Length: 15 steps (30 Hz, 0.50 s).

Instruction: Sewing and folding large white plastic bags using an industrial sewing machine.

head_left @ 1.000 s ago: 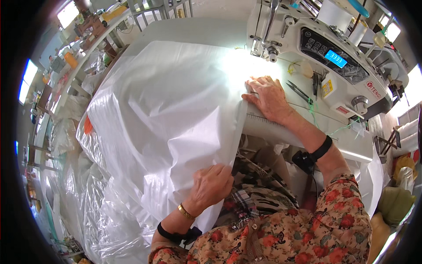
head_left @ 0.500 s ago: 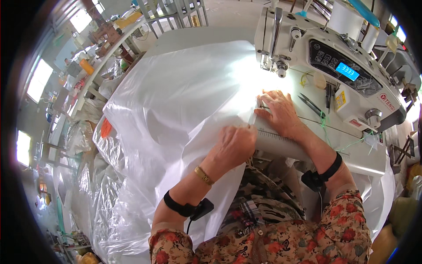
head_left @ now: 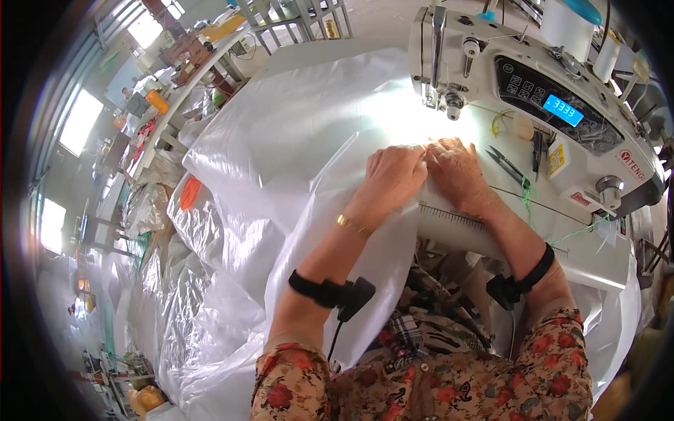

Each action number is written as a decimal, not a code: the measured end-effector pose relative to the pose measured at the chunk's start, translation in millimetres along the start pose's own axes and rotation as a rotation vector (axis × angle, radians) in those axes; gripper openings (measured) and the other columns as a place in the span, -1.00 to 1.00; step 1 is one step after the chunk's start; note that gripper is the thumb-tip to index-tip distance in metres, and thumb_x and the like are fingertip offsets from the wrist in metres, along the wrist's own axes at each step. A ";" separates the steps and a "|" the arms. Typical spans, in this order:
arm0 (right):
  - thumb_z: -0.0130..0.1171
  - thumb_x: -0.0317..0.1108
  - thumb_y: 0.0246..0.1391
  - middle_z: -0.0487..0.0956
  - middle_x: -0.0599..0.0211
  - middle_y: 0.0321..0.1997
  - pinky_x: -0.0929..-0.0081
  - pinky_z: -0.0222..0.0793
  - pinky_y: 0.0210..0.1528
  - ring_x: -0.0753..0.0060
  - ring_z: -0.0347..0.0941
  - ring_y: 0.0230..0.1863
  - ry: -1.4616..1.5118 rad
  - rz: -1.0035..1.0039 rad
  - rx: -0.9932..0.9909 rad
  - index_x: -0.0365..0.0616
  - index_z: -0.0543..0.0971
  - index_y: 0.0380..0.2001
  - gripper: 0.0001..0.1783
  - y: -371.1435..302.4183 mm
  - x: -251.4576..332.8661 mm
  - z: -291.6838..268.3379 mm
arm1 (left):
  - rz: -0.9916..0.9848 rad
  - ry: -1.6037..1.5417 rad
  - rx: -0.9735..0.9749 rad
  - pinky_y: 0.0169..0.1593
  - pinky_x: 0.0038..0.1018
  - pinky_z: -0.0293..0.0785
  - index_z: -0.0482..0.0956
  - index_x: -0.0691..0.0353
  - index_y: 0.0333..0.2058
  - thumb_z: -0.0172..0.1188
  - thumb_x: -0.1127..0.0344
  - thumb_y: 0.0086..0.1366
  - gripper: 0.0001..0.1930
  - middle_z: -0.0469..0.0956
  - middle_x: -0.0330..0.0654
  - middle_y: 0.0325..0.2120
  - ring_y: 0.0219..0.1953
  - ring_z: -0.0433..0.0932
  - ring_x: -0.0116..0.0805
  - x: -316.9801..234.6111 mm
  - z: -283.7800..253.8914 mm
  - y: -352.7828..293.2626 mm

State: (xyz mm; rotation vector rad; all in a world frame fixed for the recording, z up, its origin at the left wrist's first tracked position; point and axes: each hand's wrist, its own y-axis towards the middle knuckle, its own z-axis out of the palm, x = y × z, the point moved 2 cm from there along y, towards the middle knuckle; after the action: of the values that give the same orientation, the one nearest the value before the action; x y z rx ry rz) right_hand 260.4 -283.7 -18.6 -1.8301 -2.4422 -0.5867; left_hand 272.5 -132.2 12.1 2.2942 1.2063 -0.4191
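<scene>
A large sheet of thin, shiny white material spreads over the sewing table and hangs down at the left. My left hand is closed, knuckles up, on the sheet's right edge. Right beside it my right hand bends its fingers down at that same edge, so the two hands nearly touch. Both sets of fingertips are partly hidden and washed out by the lamp's glare. Just beyond the hands stands the needle end of a white sewing machine. Under my right wrist, a ruler scale runs along the table's near edge.
Dark thread snips lie right of my right hand, with green thread trailing near them. A lit display glows on the machine. White thread cones stand behind it. A cluttered bench and grey chair are at the back left.
My left hand has moved forward and right, drawing the sheet's edge up beside my right hand. My right hand has turned inward with fingers more bent. The view has shifted slightly.
</scene>
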 end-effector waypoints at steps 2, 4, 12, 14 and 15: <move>-0.10 -0.28 0.24 0.49 0.14 0.03 -0.04 0.17 0.18 0.09 0.33 0.15 -0.023 -0.003 -0.054 -0.15 0.49 -0.01 -0.67 -1.0 -1.2 0.3 | 0.039 -0.046 -0.019 -0.03 -0.20 0.44 0.57 0.24 -0.11 0.11 0.29 0.23 -0.72 0.60 0.04 -0.25 -0.15 0.55 0.06 -2.5 -12.6 -31.2; -0.05 -0.24 0.21 0.49 0.11 0.02 0.05 0.18 0.15 0.06 0.34 0.11 0.021 -0.061 -0.092 -0.19 0.49 -0.01 -0.63 -2.2 -1.5 0.6 | 0.211 0.062 -0.276 0.06 -0.23 0.40 0.46 0.26 0.06 0.13 0.24 0.26 -0.59 0.54 0.03 -0.04 -0.01 0.51 -0.02 5.2 -32.8 -72.2; -0.01 -0.22 0.21 0.52 0.09 -0.09 0.06 0.23 0.13 0.06 0.40 0.04 0.023 -0.093 -0.158 -0.18 0.47 0.00 -0.64 -16.5 17.1 0.7 | -0.012 0.358 -0.320 0.32 -0.19 0.09 0.44 0.18 0.14 0.07 0.06 0.36 -0.54 0.42 -0.15 0.17 0.27 0.30 -0.15 146.0 -56.5 -89.9; 0.02 -0.24 0.20 0.53 0.08 -0.12 0.09 0.26 0.10 0.05 0.42 -0.01 0.018 -0.137 -0.251 -0.17 0.47 -0.02 -0.66 -41.6 32.8 2.0 | -0.020 0.374 -0.243 0.36 -0.21 0.02 0.44 0.15 0.15 0.09 0.06 0.35 -0.53 0.38 -0.19 0.21 0.32 0.23 -0.19 167.9 -55.6 -79.4; 0.06 -0.25 0.17 0.54 0.09 -0.14 0.11 0.30 0.05 0.05 0.45 -0.06 0.081 -0.150 -0.326 -0.16 0.48 -0.02 -0.66 -61.4 44.2 4.7 | 0.003 0.346 -0.230 0.36 -0.22 0.00 0.44 0.14 0.15 0.09 0.07 0.34 -0.53 0.37 -0.22 0.22 0.32 0.21 -0.22 175.7 -58.8 -74.9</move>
State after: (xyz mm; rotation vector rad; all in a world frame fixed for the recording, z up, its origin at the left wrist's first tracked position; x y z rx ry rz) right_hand 190.6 -256.1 -29.0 -1.6858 -2.5670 -1.1045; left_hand 310.4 54.8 -47.2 2.2224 1.3335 0.1218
